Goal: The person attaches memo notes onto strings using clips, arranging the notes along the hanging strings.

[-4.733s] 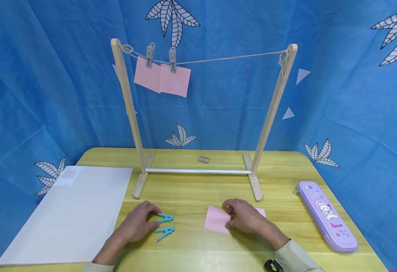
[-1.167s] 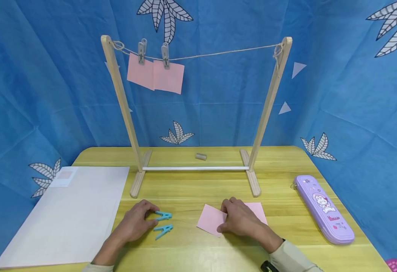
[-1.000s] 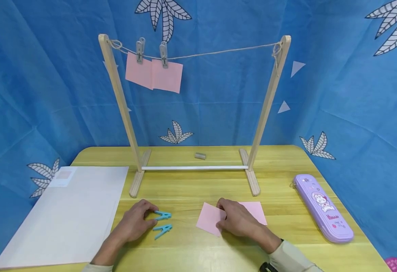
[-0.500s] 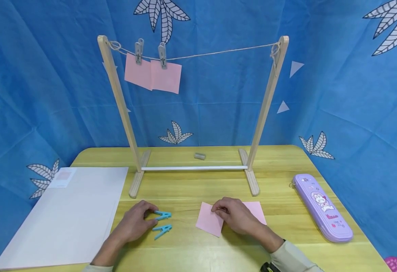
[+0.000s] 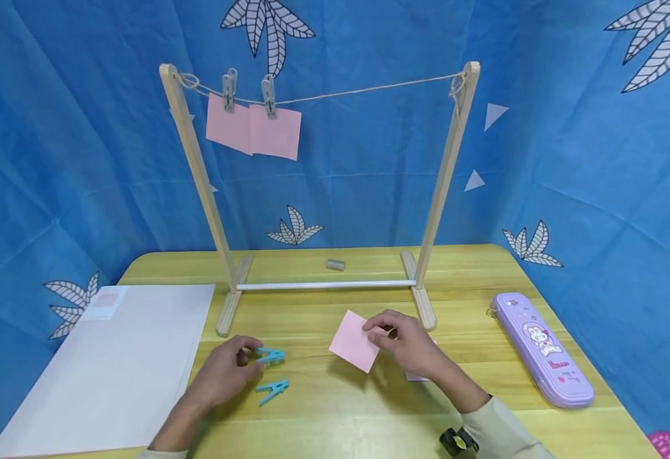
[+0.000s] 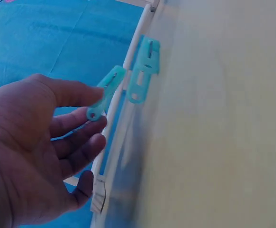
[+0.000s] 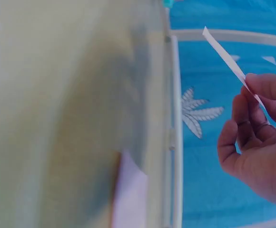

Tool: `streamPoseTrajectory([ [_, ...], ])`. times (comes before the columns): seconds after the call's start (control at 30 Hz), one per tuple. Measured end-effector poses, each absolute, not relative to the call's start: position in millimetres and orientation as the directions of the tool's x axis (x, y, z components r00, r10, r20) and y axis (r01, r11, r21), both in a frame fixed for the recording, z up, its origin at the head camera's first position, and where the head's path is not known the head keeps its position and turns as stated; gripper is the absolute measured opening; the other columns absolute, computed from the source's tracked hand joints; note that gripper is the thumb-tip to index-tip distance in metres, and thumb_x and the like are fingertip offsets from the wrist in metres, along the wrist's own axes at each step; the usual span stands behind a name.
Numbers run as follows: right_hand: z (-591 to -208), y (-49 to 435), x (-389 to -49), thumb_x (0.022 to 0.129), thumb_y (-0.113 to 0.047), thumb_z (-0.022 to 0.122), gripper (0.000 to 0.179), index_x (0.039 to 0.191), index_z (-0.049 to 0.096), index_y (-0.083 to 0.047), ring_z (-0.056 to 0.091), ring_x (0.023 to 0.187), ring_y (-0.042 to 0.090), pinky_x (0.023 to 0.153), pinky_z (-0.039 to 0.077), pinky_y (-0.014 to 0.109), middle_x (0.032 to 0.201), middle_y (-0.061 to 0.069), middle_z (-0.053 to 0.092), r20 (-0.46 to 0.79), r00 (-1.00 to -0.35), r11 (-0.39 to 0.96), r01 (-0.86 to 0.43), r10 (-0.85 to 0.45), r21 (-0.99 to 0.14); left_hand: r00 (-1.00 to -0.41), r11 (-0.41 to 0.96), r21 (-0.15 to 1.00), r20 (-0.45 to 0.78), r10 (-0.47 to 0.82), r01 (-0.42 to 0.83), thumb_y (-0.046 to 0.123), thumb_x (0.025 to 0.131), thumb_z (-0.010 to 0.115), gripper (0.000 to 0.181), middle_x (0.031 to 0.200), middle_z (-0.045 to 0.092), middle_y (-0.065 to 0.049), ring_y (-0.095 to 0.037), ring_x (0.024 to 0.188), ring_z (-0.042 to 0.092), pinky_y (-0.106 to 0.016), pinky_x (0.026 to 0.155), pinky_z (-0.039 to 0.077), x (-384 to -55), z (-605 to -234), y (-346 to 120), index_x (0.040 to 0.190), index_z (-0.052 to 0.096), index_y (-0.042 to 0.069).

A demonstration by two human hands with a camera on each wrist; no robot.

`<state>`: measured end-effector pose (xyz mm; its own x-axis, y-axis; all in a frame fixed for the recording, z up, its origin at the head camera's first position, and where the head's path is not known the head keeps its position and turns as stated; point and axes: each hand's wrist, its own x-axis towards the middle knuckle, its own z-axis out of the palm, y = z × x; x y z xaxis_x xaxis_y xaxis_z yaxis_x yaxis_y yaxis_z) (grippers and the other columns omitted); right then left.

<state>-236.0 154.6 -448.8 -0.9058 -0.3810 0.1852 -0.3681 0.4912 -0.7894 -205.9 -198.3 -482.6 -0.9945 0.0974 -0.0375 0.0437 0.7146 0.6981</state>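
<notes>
My left hand point(image 5: 222, 376) pinches a turquoise clothespin point(image 5: 273, 355) by its handle end, between thumb and forefinger. In the left wrist view this clothespin point(image 6: 107, 90) is off the table. A second turquoise clothespin point(image 5: 274, 389) lies on the table just in front of it. Between thumb and fingers, my right hand point(image 5: 409, 344) holds a square pink paper point(image 5: 353, 341) by its right edge, raised above the table with a shadow beneath. The right wrist view shows that paper edge-on. Another pink paper point(image 5: 417, 377) lies on the table, mostly hidden under the right hand.
Behind the hands stands a wooden frame point(image 5: 447, 172) with a string point(image 5: 363, 91) across its top. Two grey clothespins point(image 5: 269, 97) hold pink papers point(image 5: 275, 135) at the string's left end. White sheets point(image 5: 122, 370) lie left, a purple pencil case point(image 5: 544, 350) right, a small grey cylinder point(image 5: 335, 264) behind.
The right hand has lifted one pink paper off the table, where both lay flat earlier. The left hand has raised its clothespin slightly; the other clothespin stays put.
</notes>
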Motion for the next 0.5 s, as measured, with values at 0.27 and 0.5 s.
streamPoseTrajectory([
  [0.27,-420,165,-258,0.094,-0.017,0.063,0.013,0.106,0.070,-0.016,0.058,0.081,0.011,0.072,0.050,0.025,0.102,0.002,0.069,0.250,-0.905,0.451,-0.393,-0.344,-0.801,-0.992,0.674,0.729,0.118,0.052,0.122,0.026,0.089,0.071,0.032,0.104,0.064,0.002,-0.013,0.085,0.052,-0.024,0.062,0.042,-210,-457,-189,0.119,0.064,0.017],
  [0.5,-395,168,-274,0.095,-0.017,0.063,0.015,0.108,0.069,-0.012,0.056,0.075,0.014,0.064,0.047,0.024,0.099,0.007,0.068,0.272,-0.921,0.444,-0.375,-0.280,-0.814,-0.968,0.653,0.730,0.252,0.014,0.200,0.029,0.089,0.071,0.031,0.096,0.062,-0.003,-0.017,0.085,0.052,-0.026,0.067,0.042,-216,-420,-174,0.116,0.064,0.015],
])
